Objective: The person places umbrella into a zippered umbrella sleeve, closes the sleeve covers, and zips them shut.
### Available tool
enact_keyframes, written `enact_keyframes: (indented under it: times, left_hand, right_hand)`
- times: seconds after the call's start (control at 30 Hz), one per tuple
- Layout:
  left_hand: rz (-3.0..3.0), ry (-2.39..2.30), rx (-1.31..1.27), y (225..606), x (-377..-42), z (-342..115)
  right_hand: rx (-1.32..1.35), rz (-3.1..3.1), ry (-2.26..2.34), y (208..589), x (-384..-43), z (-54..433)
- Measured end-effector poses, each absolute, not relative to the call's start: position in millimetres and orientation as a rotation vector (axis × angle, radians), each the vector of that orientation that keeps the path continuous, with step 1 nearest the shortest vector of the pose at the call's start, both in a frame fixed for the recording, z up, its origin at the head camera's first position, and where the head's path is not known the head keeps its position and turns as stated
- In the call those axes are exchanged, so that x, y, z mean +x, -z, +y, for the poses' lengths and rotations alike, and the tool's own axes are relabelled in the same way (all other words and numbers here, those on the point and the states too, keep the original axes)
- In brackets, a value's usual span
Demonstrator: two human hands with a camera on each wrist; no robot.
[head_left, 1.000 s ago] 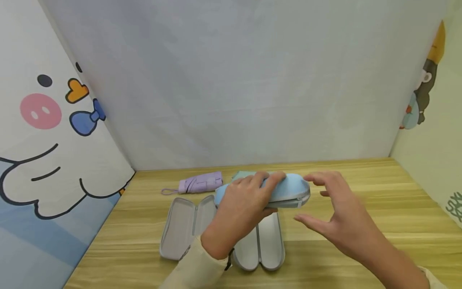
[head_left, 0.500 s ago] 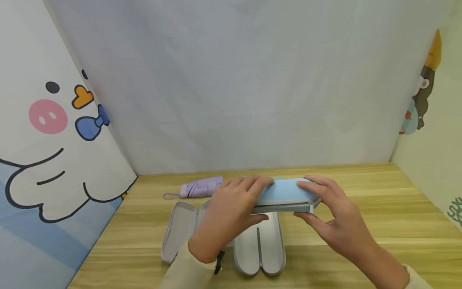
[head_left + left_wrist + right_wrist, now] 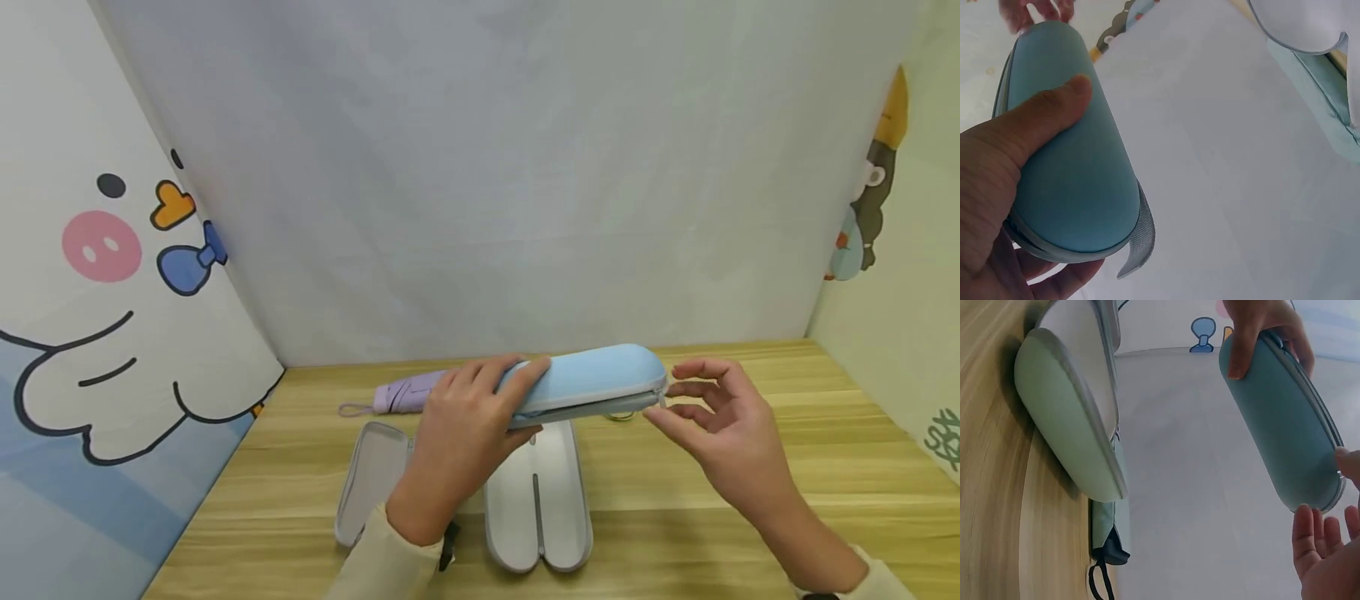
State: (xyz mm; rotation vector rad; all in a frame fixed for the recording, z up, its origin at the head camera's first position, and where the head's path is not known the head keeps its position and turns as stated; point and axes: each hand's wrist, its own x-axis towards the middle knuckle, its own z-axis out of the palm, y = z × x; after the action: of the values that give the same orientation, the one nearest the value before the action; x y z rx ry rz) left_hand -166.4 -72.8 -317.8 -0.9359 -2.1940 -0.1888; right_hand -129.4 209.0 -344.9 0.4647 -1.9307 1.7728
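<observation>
My left hand (image 3: pixel 472 421) grips the near part of a light blue hard zip case (image 3: pixel 592 375), raised over the table, thumb on one side and fingers round the other. A grey strap (image 3: pixel 1139 240) hangs from the case's held end. At the far end, my right hand (image 3: pixel 731 429) has its fingers spread and loosely bent. Its thumb (image 3: pixel 1349 464) lies against the zip edge by the small zip pull (image 3: pixel 663 399), and its fingertips (image 3: pixel 1304 519) are right at the rounded end. Below lies an opened pale green case (image 3: pixel 1063 419) with a white lining.
Another opened grey-lined case (image 3: pixel 369 479) lies to the left, partly behind my left arm. A folded purple umbrella (image 3: pixel 405 394) lies behind it. In the right wrist view, a folded green umbrella (image 3: pixel 1105 519) with a black end lies beyond the green case. A pale curtain (image 3: pixel 525 208) backs the table.
My right hand came in, held the far end of the blue case, then loosened and shifted slightly right to the zip pull. The left hand moved slightly left, and the far end tilted up.
</observation>
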Motion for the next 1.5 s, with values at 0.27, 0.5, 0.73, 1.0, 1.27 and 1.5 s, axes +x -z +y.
enact_keyframes:
  times: [0.27,0.5,0.73,1.0,1.27,1.5]
  left_hand:
    - [-2.171,0.162,-0.909,320,-167,-67]
    - [-2.177,0.145,-0.900,324,-168,-65]
    - [-2.218,0.183,-0.919,324,-167,-62]
    - [-2.214,0.112,-0.872,327,-164,-40]
    - [-2.219,0.053,-0.847,331,-164,-31]
    - [-2.213,0.055,-0.853,331,-162,-31]
  right_hand:
    - [0.217,-1.999,-1.841,344,-129,212]
    - [0.190,-2.203,-1.839,346,-132,220]
    - [0.235,-2.174,-1.893,346,-131,220]
    - [0.305,-2.207,-1.803,340,-124,182]
    - [0.360,-2.245,-1.655,343,-120,158]
    - [0.566,-2.310,-0.761,347,-131,169]
